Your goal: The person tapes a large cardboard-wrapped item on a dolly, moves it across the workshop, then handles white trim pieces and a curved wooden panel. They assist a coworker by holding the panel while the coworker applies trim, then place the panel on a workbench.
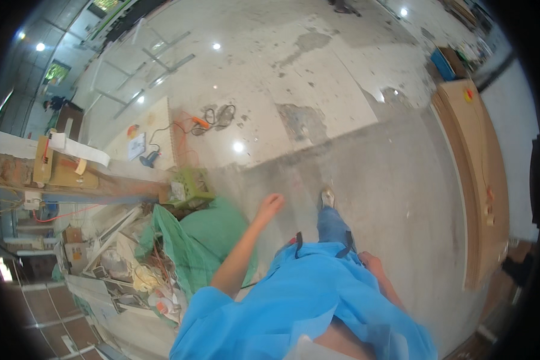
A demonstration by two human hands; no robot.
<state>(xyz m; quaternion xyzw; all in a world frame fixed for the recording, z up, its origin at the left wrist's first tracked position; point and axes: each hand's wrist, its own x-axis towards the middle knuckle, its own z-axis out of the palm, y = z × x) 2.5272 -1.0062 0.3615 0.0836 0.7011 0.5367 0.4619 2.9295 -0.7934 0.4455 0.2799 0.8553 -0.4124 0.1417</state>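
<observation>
Left hand [272, 205] hangs near a green sack [213, 231]

The grey floor [402, 198] stretches right of the green sack, and a long brown carton [483, 174] stands well apart across it. The sack itself lies left of the left hand and slightly nearer the body, with the forearm passing over its right edge in view. Mixed debris [126, 261] fills the area to the sack's left, and a yellow-green crate [193, 189] sits just beyond it. The left hand looks loosely curled, too blurred to tell how tightly. Right of the sack, the right hand [372, 262] is partly hidden by the blue shirt [300, 285]; its grip cannot be told.
</observation>
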